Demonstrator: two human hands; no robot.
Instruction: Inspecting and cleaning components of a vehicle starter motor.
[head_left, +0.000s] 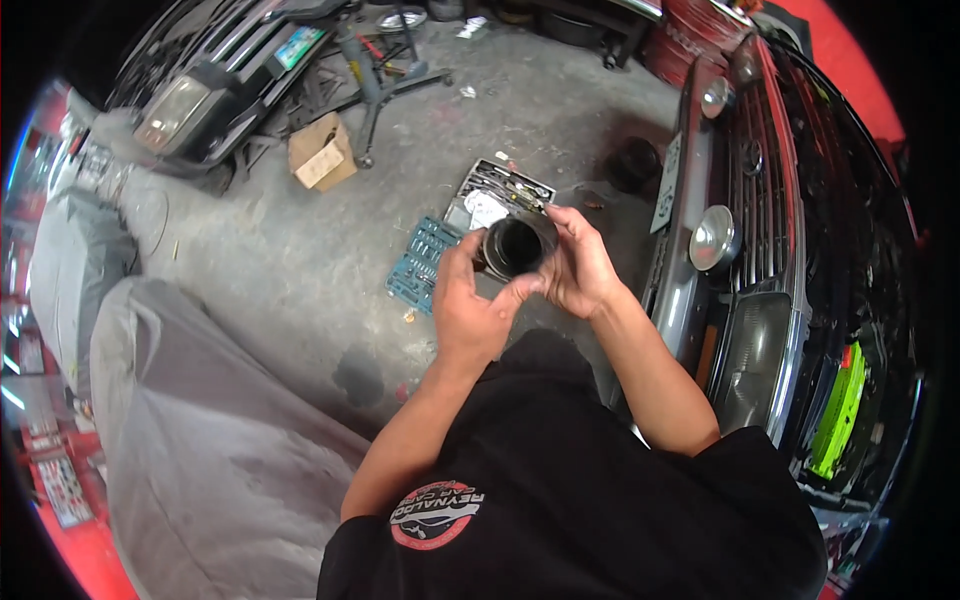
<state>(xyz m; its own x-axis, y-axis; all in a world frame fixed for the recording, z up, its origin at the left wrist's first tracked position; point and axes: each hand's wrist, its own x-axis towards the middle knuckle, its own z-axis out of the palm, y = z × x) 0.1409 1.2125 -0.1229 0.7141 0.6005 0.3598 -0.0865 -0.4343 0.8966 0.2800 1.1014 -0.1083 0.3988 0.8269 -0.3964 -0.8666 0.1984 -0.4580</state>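
Observation:
Between my two hands is a dark, hollow, round tube (518,245), its open end facing up toward me. My left hand (470,306) grips its left side, with the fingers curled behind and the thumb along the near edge. From the right, my right hand (584,266) wraps its fingers and palm round the other side. The inside of the tube is black, and its exact kind cannot be made out. Beyond it on the floor lie a teal socket set case (412,268) and an open grey tool tray (462,214) filled with metal tools.
A dark car front with a round lamp (714,238) stands close on my right. Grey fabric covers (200,420) drape a large shape at left. Further off are a cardboard box (322,152), a wheeled stand (374,90), another car front (178,112) and a red drum (694,40).

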